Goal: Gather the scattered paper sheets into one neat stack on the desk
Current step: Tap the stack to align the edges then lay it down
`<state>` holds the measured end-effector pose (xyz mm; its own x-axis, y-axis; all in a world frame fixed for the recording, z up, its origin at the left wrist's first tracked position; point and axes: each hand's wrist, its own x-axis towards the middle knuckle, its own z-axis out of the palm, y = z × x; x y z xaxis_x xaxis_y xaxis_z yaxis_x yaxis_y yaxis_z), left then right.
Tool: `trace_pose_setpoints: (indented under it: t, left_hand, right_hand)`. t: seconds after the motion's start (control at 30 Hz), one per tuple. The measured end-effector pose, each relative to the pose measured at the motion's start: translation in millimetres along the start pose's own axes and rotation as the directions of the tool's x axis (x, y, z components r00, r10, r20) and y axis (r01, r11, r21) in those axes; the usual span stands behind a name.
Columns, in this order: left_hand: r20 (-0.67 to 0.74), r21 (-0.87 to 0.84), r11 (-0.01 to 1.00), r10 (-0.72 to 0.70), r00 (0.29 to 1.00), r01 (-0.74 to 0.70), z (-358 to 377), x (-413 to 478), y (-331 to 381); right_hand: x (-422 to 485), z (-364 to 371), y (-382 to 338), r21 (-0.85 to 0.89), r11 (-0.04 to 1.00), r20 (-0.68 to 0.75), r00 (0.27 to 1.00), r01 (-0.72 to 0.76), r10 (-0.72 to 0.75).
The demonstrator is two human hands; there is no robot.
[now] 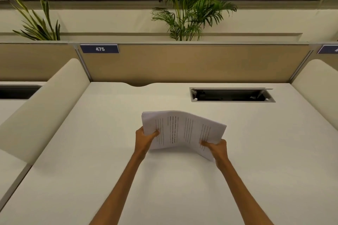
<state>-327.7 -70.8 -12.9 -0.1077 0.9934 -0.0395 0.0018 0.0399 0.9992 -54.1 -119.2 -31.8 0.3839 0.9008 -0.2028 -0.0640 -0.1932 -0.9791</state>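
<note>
A person's left hand [145, 138] and right hand [216, 149] each grip a near corner of a bowed bundle of white printed paper sheets [182, 129], held over the middle of the pale cream tabletop [91, 160].

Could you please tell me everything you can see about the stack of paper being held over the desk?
The paper stack is a sheaf of white sheets, its top page printed with black text too blurred to read. It is held at the middle of the white desk, bowed upward in an arch. The left hand grips its left edge and the right hand its right edge, fingers over the top page. The edges look roughly aligned. Whether its lower edge touches the desk is unclear.
</note>
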Motion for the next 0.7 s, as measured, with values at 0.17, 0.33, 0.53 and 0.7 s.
trace_pose_setpoints:
  t: [0.17,0.33,0.53,0.7]
  left_hand:
    - [-0.031,-0.036,0.999,0.031,0.999,-0.032,-3.6,-1.3,2.7]
    - [-0.022,0.003,0.999,-0.045,0.999,0.045,-3.3,-17.1,-21.4]
    - [0.008,-0.170,0.974,-0.152,0.988,0.151,-15.0,-14.3,-19.7]
    - [0.018,-0.431,0.871,-0.251,0.968,0.234,2.7,-28.7,-16.8]
  right_hand:
    - [6.8,-2.5,-4.0,-0.003,1.000,0.007,1.000,0.006,-0.006]
    - [4.6,-4.9,10.3,-0.097,0.993,0.011,0.997,-0.072,0.074]
    - [9.0,-22.1,-6.9,0.031,0.995,0.098,0.991,-0.094,0.090]
    - [5.7,-15.7,-19.1,0.516,0.792,0.295,0.936,-0.326,0.193]
